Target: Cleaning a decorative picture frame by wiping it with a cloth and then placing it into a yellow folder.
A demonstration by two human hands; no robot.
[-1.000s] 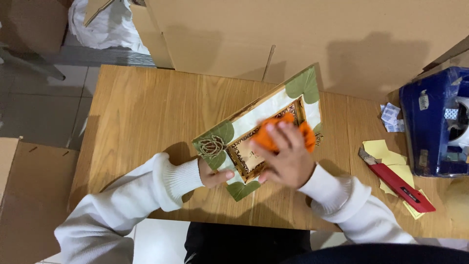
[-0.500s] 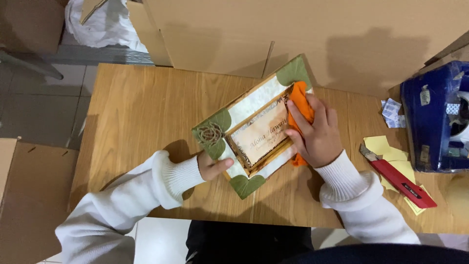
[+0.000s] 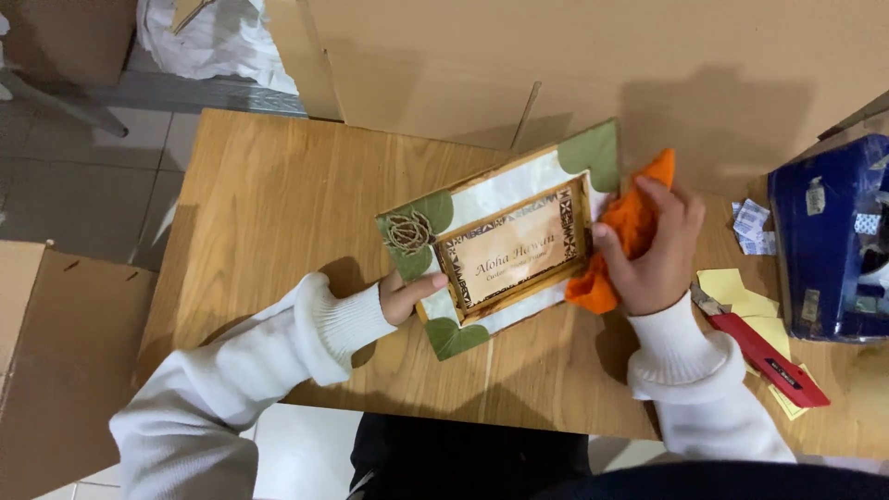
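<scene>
On the wooden table [image 3: 278,213], the left hand [image 3: 405,294] pinches the near edge of a green-cornered, pearly rectangular picture frame [image 3: 505,243]; the right hand [image 3: 656,248] has its fingers clenched around a crumpled orange cloth [image 3: 622,243], pressing it against the frame's right side.

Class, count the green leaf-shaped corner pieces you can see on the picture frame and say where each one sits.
3. One at the frame's far right corner, one at the left corner under the metal ornament, one at the near corner. A fourth may be hidden under the orange cloth.
</scene>
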